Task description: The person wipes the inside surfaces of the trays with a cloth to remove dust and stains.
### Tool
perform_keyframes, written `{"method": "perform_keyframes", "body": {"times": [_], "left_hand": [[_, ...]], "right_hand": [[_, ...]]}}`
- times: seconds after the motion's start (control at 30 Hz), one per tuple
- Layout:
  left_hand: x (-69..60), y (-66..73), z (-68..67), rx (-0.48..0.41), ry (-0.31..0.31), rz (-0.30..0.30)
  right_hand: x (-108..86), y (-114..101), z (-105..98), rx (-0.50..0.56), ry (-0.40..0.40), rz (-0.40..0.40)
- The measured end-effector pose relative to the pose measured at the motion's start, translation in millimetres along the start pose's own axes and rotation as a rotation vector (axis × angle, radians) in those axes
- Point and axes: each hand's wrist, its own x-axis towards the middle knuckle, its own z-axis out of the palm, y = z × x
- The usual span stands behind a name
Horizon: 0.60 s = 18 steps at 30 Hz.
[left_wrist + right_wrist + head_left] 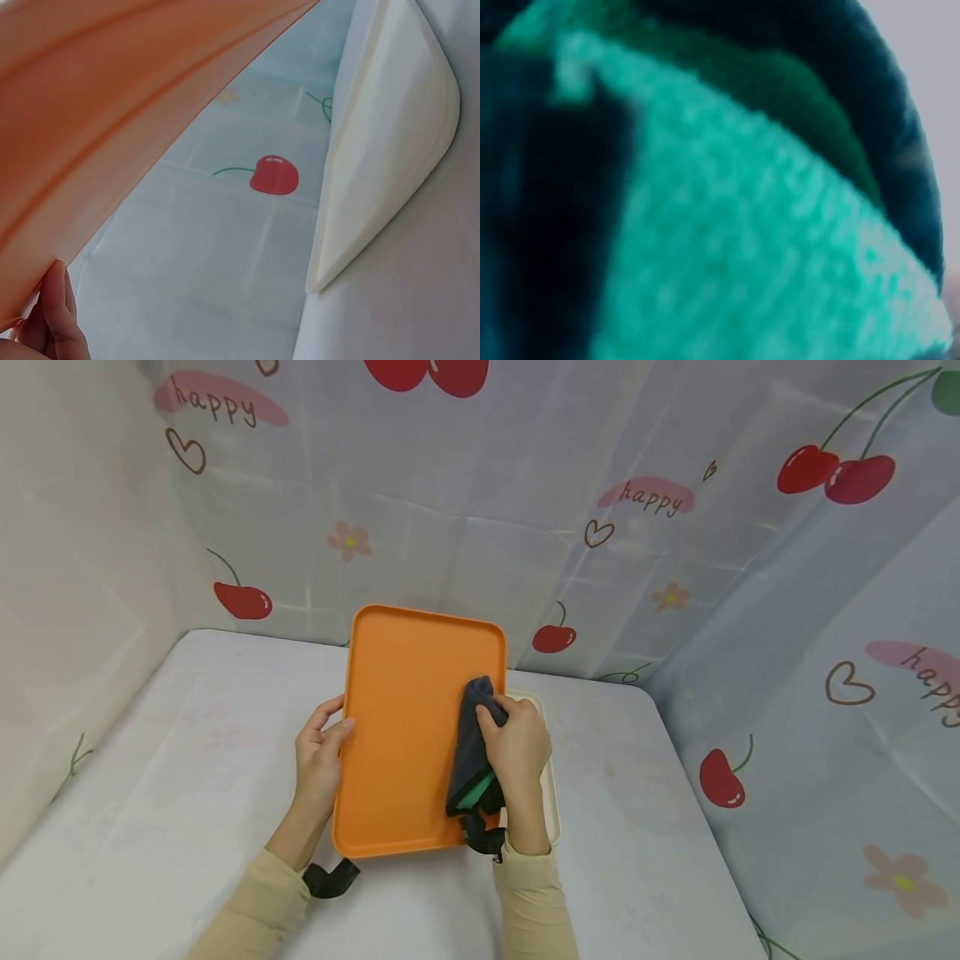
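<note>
An orange rectangular tray [397,718] is held up off the table, its inner face toward the head camera. My left hand [318,756] grips its left rim, thumb at the front edge and fingers behind. In the left wrist view, fingertips [58,307] press the tray's underside [97,142]. With my right hand [519,743] I pinch a folded cloth [471,743], dark grey with a green inner side, against the right part of the tray. Green cloth [727,240] fills most of the right wrist view, blurred, and hides that hand.
A cream-white tray [552,802] lies on the white-covered table [630,843], partly hidden behind the orange tray and right hand. Cherry-printed curtains [465,510] stand at the back and right. Black wrist mounts [330,878] sit near both sleeves.
</note>
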Motion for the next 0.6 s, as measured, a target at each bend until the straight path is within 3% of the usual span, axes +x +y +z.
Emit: {"method": "perform_keyframes", "body": {"times": [0.6], "left_hand": [[0.2,1.0,-0.2,-0.019,0.005,-0.015]], "right_hand": [[-0.3,7.5,1.7,-0.017,0.013,0.042]]}}
